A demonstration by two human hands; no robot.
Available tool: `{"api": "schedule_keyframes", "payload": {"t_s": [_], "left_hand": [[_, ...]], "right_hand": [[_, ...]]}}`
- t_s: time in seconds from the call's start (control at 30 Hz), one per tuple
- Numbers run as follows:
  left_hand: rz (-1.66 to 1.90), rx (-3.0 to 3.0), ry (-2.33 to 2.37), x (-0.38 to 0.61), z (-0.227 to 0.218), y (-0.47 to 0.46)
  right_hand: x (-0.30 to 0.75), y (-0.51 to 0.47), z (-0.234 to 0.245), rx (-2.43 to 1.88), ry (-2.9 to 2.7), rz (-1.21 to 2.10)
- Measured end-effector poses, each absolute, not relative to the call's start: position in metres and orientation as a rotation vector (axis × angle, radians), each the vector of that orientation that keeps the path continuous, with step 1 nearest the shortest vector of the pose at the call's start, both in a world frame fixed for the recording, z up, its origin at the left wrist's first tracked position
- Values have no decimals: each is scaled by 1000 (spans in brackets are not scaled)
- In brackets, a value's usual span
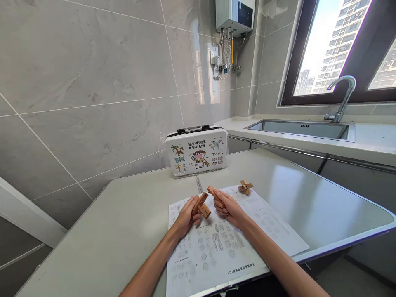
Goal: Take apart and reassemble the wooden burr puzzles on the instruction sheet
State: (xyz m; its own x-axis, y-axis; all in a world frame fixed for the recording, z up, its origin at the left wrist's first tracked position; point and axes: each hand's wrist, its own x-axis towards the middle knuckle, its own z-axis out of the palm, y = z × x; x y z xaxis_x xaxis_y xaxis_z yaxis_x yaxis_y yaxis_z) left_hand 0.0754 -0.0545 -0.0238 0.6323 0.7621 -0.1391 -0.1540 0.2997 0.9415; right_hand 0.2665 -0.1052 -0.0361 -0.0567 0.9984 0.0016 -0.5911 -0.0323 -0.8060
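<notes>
My left hand (186,215) is closed round several joined wooden puzzle pieces (204,210), which cross each other and carry dark marks. To the right of it, my right hand (228,206) pinches a single wooden puzzle piece (213,191), its end pointing up and left. A small gap lies between that piece and the ones in my left hand. Both hands are above a printed sheet (213,264) with rows of small diagrams. On the sheet's far right part rests a cross-shaped wooden puzzle (246,187), touched by neither hand.
A white case (198,152) with cartoon prints stands upright at the back of the pale table (102,239). Behind it rises a grey tiled wall (93,62). A sink (303,128) with a curved faucet (345,97) is at the right, beneath a window.
</notes>
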Motion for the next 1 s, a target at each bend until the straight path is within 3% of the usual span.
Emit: {"api": "schedule_keyframes", "payload": {"t_s": [0.43, 1.0], "left_hand": [[649, 1248, 715, 77, -22, -59], [619, 1293, 706, 71, -26, -60]], "right_hand": [[263, -108, -39, -772, -1100, 1519], [263, -112, -37, -840, -1110, 1558]]}}
